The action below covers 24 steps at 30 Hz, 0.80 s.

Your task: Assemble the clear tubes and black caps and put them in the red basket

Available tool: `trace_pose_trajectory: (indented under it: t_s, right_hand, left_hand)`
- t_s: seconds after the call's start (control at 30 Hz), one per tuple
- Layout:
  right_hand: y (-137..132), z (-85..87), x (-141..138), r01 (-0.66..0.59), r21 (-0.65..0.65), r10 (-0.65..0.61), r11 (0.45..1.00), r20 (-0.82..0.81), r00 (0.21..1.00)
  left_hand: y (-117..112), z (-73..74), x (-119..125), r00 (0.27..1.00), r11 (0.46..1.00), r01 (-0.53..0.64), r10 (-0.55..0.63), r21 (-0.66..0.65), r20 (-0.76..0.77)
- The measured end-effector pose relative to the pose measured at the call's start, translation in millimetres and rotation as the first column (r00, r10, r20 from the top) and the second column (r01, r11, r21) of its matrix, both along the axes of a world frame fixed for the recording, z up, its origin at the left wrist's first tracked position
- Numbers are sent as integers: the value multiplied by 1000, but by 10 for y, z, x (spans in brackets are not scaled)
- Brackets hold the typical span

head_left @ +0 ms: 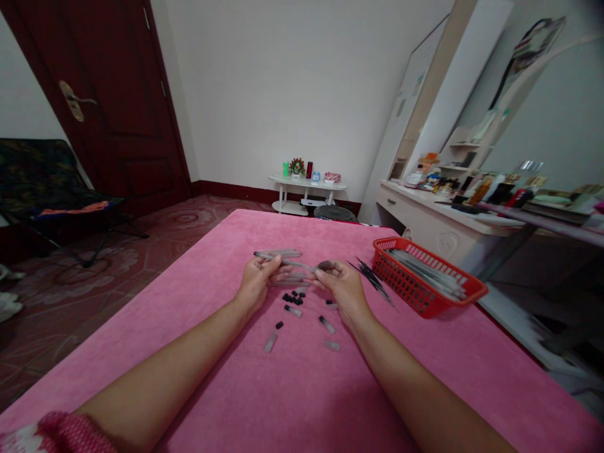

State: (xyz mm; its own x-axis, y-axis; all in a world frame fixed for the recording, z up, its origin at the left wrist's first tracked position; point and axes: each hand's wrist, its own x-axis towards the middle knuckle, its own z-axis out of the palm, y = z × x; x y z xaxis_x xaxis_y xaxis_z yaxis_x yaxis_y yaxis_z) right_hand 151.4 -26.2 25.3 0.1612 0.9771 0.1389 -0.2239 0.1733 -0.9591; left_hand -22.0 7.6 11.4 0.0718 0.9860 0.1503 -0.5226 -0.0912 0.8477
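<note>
Slim pen (298, 263) in a two-handed pinch

Head view: left hand (255, 279) grips the pen's barrel, right hand (343, 286) its other end, above the pink tabletop (283, 396). It looks light, stiff, perhaps slippery; a gentle mid-barrel pinch should suit

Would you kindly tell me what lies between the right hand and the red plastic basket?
In the head view, several thin black sticks lie on the pink cloth between them.
</note>
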Motion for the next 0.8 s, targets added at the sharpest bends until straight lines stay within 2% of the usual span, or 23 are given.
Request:
trace_pose_trajectory:
  t_s: [0.2, 0.53, 0.8]
  right_hand:
    - [-39, 55, -2, 20, 24, -21, 1000, 36, 999]
    - [-35, 62, 7, 13, 25, -14, 1000, 66, 998]
    - [-53, 72, -20, 8, 22, -10, 1000, 93, 996]
  left_hand:
    - [22, -35, -15, 999, 999, 32, -32, 7, 7]
    - [-15, 18, 5, 1000, 1000, 2, -1, -15, 9]
    - [-18, -3, 8, 999, 999, 39, -38, 10, -5]
